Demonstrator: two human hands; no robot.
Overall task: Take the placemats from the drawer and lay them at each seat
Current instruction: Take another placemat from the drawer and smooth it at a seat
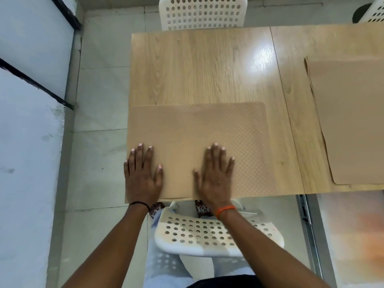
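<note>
Head | placemat point(199, 129) flat under 2 open palms | left hand point(143, 175), right hand point(215, 175) grip nothing

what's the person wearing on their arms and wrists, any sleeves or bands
No sleeves show: both forearms are bare to the edge of the picture. The left hand has a thin black cord band around its wrist. The right hand has a thicker orange band around its wrist. No rings or watch are visible.

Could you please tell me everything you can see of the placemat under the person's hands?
The placemat is a tan rectangle with rounded far corners and a fine dotted texture, probably soft plastic. It lies flat at the table's near left corner, its near edge along the table edge. The left hand and right hand rest flat on it, fingers spread.
</note>
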